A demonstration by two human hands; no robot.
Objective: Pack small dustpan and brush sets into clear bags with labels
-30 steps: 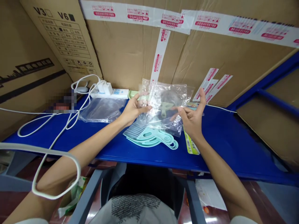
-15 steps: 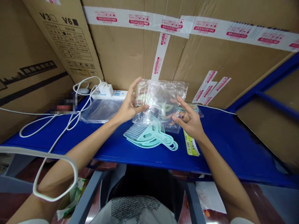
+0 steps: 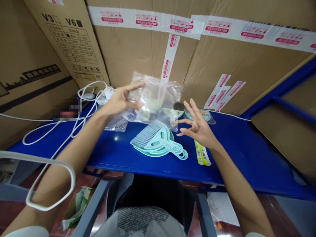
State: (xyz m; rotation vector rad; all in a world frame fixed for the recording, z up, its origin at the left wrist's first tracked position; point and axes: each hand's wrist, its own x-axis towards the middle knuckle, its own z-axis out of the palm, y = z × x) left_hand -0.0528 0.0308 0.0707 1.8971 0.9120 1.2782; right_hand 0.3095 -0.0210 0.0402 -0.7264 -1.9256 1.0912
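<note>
A clear plastic bag [image 3: 172, 90] is up above the table, pinched at its left side between the thumb and fingers of my left hand [image 3: 119, 100]. Pale green shapes show blurred through the film. My right hand [image 3: 197, 126] has its fingers apart by the bag's lower right corner; whether a fingertip touches the film I cannot tell. Below the bag, a light-turquoise hand brush [image 3: 161, 138] rests on a matching dustpan [image 3: 145, 152], handles pointing right. A yellow-green printed card [image 3: 202, 154] lies below my right hand.
More clear bags [image 3: 117, 125] lie left on the blue table [image 3: 237, 148]. Behind my right hand is a wrapped turquoise item [image 3: 204, 114]. White cables [image 3: 74, 126] tangle at the left, one looping over my left forearm. Cardboard [image 3: 138, 49] walls the back.
My left hand has moved left and up with the plastic bag. My right hand has come off the bag's face, its fingers spreading. The brush and dustpan have stayed put.
</note>
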